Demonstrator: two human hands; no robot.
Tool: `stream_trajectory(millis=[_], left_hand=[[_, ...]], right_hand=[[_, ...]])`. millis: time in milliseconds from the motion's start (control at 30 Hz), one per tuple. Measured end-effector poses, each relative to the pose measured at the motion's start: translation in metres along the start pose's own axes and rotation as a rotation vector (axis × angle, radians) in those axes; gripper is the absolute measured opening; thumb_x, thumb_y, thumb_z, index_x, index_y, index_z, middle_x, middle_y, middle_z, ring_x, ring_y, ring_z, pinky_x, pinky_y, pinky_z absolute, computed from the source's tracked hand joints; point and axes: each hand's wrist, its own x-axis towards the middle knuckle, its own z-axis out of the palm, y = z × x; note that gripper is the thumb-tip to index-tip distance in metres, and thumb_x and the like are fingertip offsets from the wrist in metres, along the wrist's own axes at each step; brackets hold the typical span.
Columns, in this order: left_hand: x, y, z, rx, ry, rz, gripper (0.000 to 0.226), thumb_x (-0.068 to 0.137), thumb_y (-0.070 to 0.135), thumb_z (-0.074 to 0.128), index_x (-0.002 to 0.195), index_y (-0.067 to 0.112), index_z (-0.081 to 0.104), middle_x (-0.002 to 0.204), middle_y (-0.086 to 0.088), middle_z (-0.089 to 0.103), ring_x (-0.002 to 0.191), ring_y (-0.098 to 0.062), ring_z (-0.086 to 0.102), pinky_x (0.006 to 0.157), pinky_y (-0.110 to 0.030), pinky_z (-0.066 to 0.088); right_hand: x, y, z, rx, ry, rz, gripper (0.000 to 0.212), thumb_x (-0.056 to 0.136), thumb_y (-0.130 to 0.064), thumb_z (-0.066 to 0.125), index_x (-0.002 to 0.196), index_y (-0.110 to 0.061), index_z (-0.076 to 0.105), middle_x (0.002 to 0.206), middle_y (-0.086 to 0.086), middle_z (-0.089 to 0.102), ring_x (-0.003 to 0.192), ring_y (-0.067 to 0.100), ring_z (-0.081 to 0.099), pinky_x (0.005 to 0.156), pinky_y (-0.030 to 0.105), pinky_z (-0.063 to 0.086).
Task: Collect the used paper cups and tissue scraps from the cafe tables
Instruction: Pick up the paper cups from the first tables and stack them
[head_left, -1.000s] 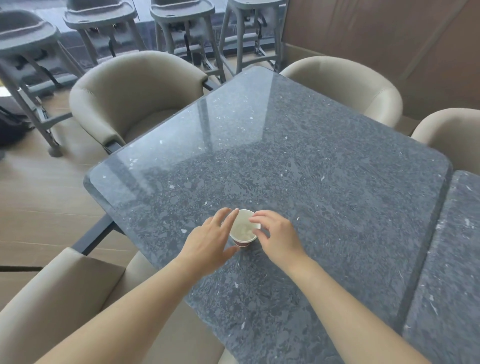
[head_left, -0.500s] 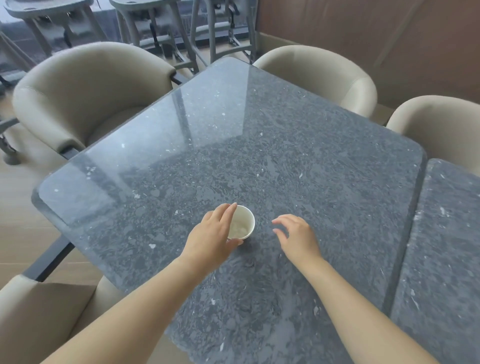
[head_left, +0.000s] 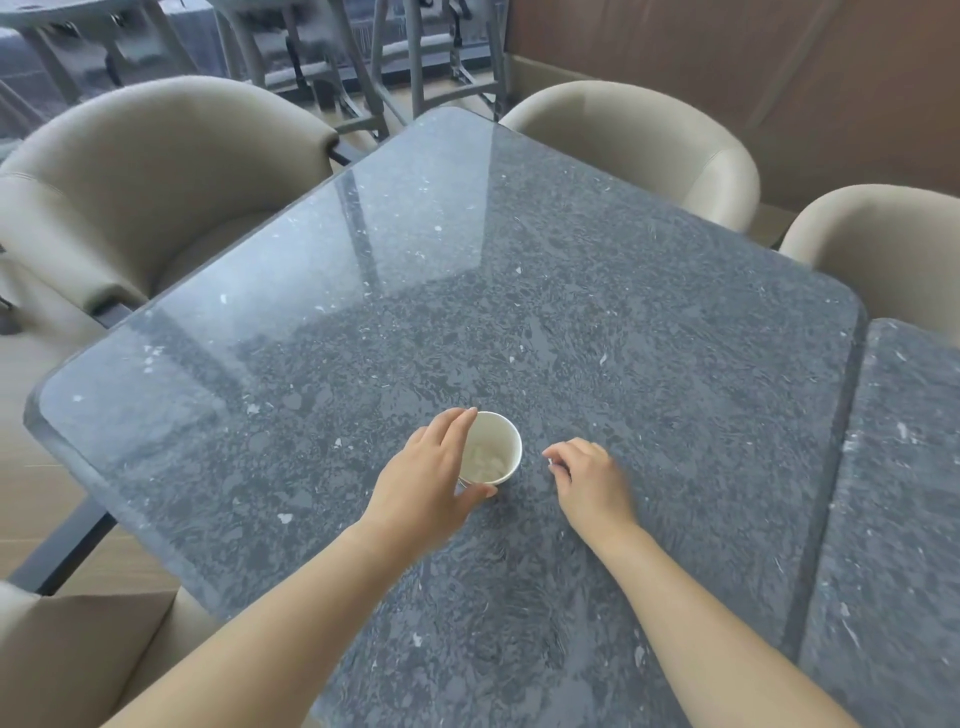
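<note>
Location: a cafe seating area. The work surface is a dark speckled stone table (head_left: 571, 260), ringed by beige tub chairs (head_left: 130, 171), with a second table (head_left: 909, 467) butted against its right edge.

The paper cup (head_left: 501, 441) stands upright on the near centre of the table. The left hand (head_left: 428, 478) grips it, fingers along the far-left wall and thumb on the near side.

Procedure, as judged: hold the wall lightly, since thin paper is likely to buckle under a hard squeeze. Keep the cup level and the mouth up. Lift straight off the table before moving it sideways, so the contents stay inside.

Appearance: a small white cup with a rolled rim. Crumpled pale tissue scraps (head_left: 485, 457) lie in the bottom.

The right hand (head_left: 589, 480) is just beside the cup, apart from it, fingers curled low over the table. A white speck shows at the fingertips; whether it is a pinched scrap cannot be determined.
</note>
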Motion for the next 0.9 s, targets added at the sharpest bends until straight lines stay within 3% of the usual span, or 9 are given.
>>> stream_trajectory(millis=[267,467,633,767,833,900], left_hand=[[-0.001,-0.001,-0.001,-0.008,-0.009,0.001,0.075,0.082,0.049,0.059,0.142,0.021,0.024,0.147,0.009,0.027,0.13,-0.016,0.033,0.102,-0.031,0.038],[-0.002,-0.002,-0.001,-0.001,-0.02,0.002,0.045,0.081,0.048,0.061,0.117,0.023,0.053,0.144,0.009,0.03,0.122,-0.016,0.04,0.094,-0.033,0.044],[-0.003,-0.002,-0.001,-0.013,-0.019,-0.001,0.036,0.081,0.047,0.061,0.108,0.024,0.057,0.144,0.01,0.03,0.119,-0.015,0.041,0.09,-0.034,0.047],[-0.003,0.001,-0.002,-0.003,-0.04,-0.024,0.031,0.082,0.045,0.061,0.105,0.023,0.058,0.146,0.009,0.028,0.121,-0.017,0.039,0.088,-0.035,0.047],[-0.004,0.002,-0.003,0.008,-0.056,-0.022,0.03,0.084,0.044,0.06,0.105,0.023,0.058,0.148,0.007,0.026,0.122,-0.019,0.039,0.088,-0.034,0.047],[-0.005,0.004,-0.004,0.029,-0.076,-0.015,0.03,0.085,0.043,0.058,0.107,0.023,0.056,0.149,0.006,0.023,0.121,-0.021,0.039,0.088,-0.033,0.046]], right_hand=[[0.0,0.004,-0.001,0.098,0.021,0.046,0.02,0.085,-0.008,0.06,0.104,-0.013,0.059,0.094,0.002,0.059,0.092,0.022,0.054,0.079,0.033,0.045],[0.002,0.01,0.0,0.035,-0.023,0.045,0.018,0.086,-0.021,0.062,0.103,-0.013,0.064,0.101,0.0,0.057,0.098,0.018,0.051,0.081,0.026,0.041],[0.006,0.006,0.0,0.016,-0.032,0.06,0.011,0.088,-0.022,0.059,0.087,-0.014,0.066,0.096,-0.001,0.054,0.098,0.018,0.048,0.08,0.029,0.043],[0.006,0.002,-0.004,-0.059,-0.092,0.069,0.014,0.092,-0.022,0.054,0.09,-0.012,0.063,0.102,0.002,0.052,0.1,0.02,0.048,0.085,0.031,0.042],[0.005,-0.005,-0.012,-0.019,-0.063,0.033,0.013,0.092,-0.02,0.053,0.091,-0.01,0.061,0.102,0.002,0.052,0.094,0.02,0.051,0.077,0.027,0.041],[0.004,-0.021,-0.026,0.113,0.082,-0.046,0.009,0.09,-0.016,0.055,0.087,-0.01,0.06,0.095,0.0,0.052,0.082,0.015,0.052,0.068,0.022,0.039]])
